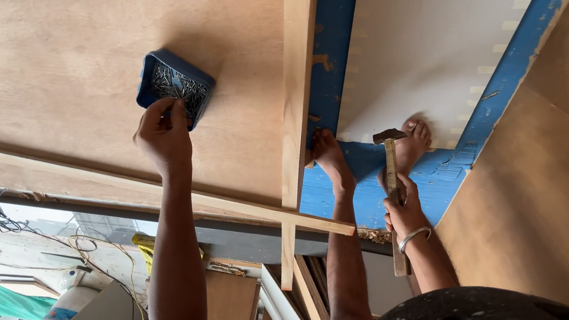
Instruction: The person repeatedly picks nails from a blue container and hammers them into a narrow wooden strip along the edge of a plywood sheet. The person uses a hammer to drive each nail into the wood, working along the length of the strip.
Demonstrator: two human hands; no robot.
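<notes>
The left hand point(164, 133) reaches into a small blue plastic box point(174, 86) full of thin steel nails point(180, 86). Its fingers point(177, 111) are bent close together over the near rim of the box, pinching at the nails; if a nail is already between them, I cannot tell. The box sits on a wide plywood sheet point(67, 69), well apart from all its edges.

The right hand point(402, 208) is closed around the wooden handle of a hammer point(392, 184), all fingers wrapped on it, with a metal bangle point(413, 236) on the wrist. The dark hammer head hangs over the blue border of a white laminate board point(439, 34), between the person's two bare feet point(332, 159).

A light wooden batten point(298, 89) lies along the edge where the plywood sheet meets the board. The left foot is just beside this batten.
</notes>
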